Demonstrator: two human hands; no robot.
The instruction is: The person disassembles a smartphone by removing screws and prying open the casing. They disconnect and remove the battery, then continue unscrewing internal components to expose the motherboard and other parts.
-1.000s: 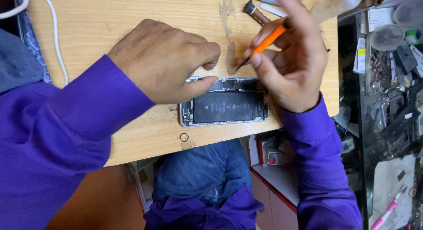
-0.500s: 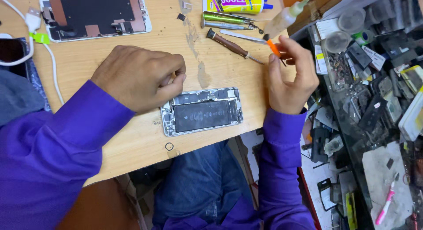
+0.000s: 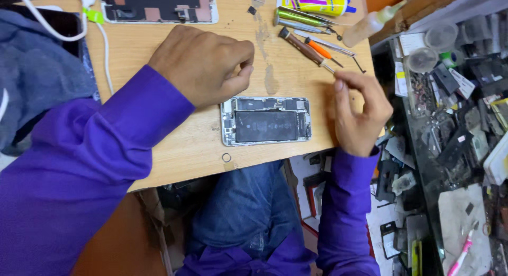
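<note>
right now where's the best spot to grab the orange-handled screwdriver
Grip the orange-handled screwdriver by its orange handle, coming from above. It lies flat on the wooden table, tip pointing lower right, close between a brown-handled screwdriver and metal tweezers.

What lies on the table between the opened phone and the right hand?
Nothing: in the head view, only bare wooden table separates the opened phone from the right hand.

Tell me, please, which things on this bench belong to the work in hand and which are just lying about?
In hand:
opened phone
left hand, beside its top edge
right hand, empty
screwdrivers, near the right fingers

Lying about:
glue tube
squeeze bottle
screen panel
small ring
white cable
</note>
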